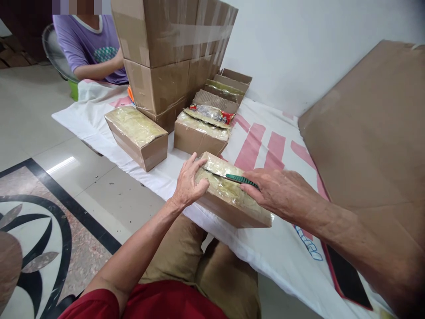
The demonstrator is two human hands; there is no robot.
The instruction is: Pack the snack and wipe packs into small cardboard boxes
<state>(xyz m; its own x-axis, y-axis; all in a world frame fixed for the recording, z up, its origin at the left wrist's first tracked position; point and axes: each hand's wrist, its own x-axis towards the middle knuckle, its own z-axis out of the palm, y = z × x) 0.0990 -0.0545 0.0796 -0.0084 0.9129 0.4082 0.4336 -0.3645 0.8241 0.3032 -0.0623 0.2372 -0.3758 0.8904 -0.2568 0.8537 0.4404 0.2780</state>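
A taped cardboard box point(232, 210) rests close to the table's front edge, its top seam partly parted near the left end. My left hand point(191, 181) grips that end, with the thumb on the top and the fingers at the far corner. In my right hand point(275, 188) is a green-handled utility knife point(239, 178), its blade lying along the seam and pointing left. Just beyond, an opened box point(195, 135) shows red-and-clear plastic packets point(215, 113) under its raised flap. To the left sits another taped box point(137, 133), closed on top.
A tall stack of cartons point(172, 57) stands at the back, with opened boxes point(232, 82) beside it. A large cardboard sheet point(368, 133) leans at the right, above a dark red-edged device point(348, 274). Across the cloth-covered table point(255, 248) sits a person in purple point(88, 48).
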